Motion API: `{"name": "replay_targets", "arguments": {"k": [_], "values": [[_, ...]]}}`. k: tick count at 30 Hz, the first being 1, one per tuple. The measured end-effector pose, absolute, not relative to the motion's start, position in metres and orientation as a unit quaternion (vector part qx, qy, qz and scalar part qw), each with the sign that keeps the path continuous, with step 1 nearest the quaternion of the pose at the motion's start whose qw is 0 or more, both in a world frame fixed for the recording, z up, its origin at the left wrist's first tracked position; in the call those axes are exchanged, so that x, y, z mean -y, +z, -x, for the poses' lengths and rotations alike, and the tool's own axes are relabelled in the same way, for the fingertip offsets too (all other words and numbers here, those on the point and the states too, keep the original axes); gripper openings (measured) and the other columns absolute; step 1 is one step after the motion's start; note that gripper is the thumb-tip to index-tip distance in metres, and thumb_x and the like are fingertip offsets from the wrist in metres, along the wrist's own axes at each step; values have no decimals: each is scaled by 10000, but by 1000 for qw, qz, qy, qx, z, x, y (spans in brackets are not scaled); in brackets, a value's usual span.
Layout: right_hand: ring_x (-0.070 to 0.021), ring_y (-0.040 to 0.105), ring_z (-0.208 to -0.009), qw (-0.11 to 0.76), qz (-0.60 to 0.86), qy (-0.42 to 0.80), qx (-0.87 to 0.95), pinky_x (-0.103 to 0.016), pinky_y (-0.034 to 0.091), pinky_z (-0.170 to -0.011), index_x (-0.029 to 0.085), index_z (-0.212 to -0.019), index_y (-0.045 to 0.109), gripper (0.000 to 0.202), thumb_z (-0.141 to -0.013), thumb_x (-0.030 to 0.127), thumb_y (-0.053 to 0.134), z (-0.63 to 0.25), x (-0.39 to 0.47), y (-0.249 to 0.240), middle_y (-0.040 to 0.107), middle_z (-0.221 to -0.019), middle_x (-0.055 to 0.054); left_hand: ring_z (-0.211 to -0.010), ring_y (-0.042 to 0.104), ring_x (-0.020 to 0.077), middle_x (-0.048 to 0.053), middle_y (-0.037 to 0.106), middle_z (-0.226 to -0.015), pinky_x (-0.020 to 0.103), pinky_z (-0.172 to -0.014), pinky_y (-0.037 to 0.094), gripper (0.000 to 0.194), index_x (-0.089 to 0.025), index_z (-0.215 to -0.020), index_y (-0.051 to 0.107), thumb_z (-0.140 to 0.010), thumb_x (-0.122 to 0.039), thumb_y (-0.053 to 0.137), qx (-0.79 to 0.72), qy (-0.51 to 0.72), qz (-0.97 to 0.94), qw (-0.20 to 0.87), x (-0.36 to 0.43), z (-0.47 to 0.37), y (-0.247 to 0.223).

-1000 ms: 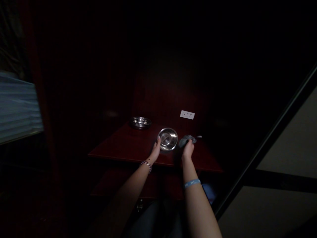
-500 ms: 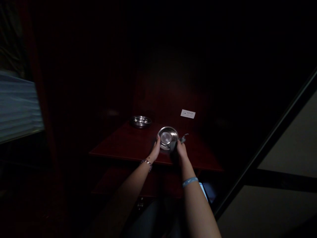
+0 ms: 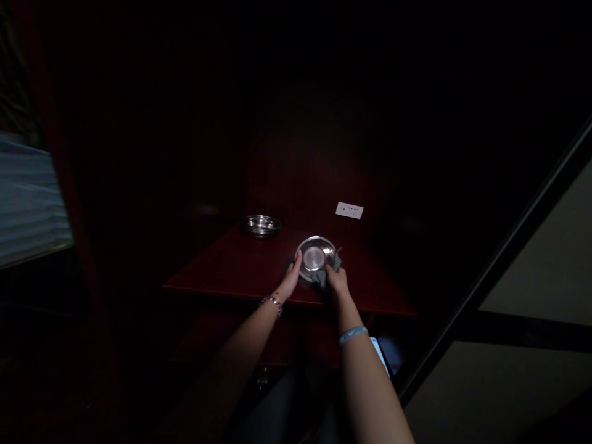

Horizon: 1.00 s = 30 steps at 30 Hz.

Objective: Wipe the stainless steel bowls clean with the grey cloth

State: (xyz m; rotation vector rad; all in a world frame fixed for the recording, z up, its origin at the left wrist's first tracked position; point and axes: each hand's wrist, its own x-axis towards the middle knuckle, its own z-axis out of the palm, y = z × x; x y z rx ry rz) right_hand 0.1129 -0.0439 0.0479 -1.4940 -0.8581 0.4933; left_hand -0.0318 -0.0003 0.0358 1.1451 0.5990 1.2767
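Note:
A shiny steel bowl (image 3: 314, 258) is held over the dark red desk, tilted so its inside faces me. My left hand (image 3: 291, 275) grips its left rim, with the thumb over the edge. At the lower right rim my right hand (image 3: 337, 279) is closed on a grey cloth (image 3: 319, 277), pressing it against the bowl. Part of the cloth sticks out above that hand. Farther back on the left sits a stack of steel bowls (image 3: 261, 226).
The dark red desk (image 3: 222, 265) has a lower shelf (image 3: 208, 345) beneath it. A white socket panel (image 3: 349, 210) is on the back wall. A lit screen (image 3: 378, 353) shows beside my right forearm. The surroundings are very dark.
My right hand and the cloth have shifted inward over the bowl's lower right rim. The bowl has moved slightly right, and the left hand keeps its grip.

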Motion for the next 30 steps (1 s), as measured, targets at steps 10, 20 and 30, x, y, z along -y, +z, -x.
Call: {"name": "replay_targets", "arguments": {"k": [10, 20, 30], "values": [[-295, 723, -956, 586, 751, 119, 282, -372, 552, -888, 173, -852, 770, 216, -779, 317, 625, -126, 67, 64, 748, -833, -121, -1337, 440, 302, 136, 176, -1641, 486, -1094, 417, 839, -290, -1514, 353, -763, -303, 725, -249, 573, -662, 415, 2, 32, 25], [-266, 732, -867, 593, 731, 105, 320, -316, 552, -790, 157, -833, 782, 238, -770, 328, 629, -117, 67, 64, 767, -812, -117, -1506, 158, 414, 33, 113, -1693, 530, -1219, 163, 276, -218, -982, 793, -708, -188, 771, -280, 489, -787, 253, 15, 32, 26], [-284, 724, -954, 592, 716, 142, 341, -336, 533, -842, 156, -834, 755, 445, -866, 562, 577, -105, 70, 78, 757, -888, -179, -1530, 196, 339, 98, 368, -1603, 504, -1249, 88, 183, -183, -719, 719, -593, -180, 851, -272, 572, -626, 455, -2, 33, 26]]}}
